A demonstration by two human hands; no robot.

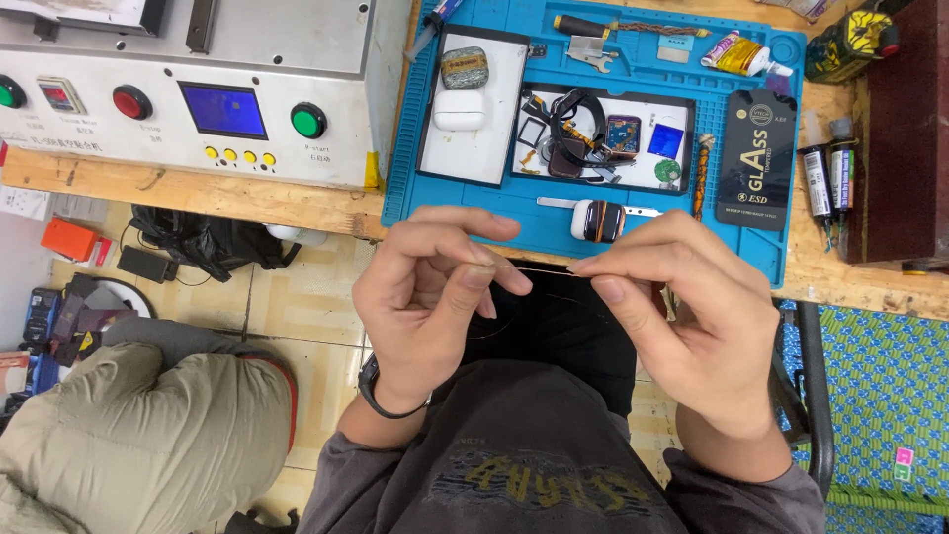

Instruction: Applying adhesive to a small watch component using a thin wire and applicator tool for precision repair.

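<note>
Thin wire [554, 272] is stretched taut above the lap, just off the worktop [297, 203] edge w/ its blue mat [554, 232]; too hard a tug could prob. snap it or slip it free. Left hand [425, 307] & right hand [692, 316] each have a nearly closed grip, thumb & forefinger pinching one wire end.

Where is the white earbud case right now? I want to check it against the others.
In the head view, the white earbud case lies in the white tray on the left side of the blue work mat, just below a marbled green case.
</note>
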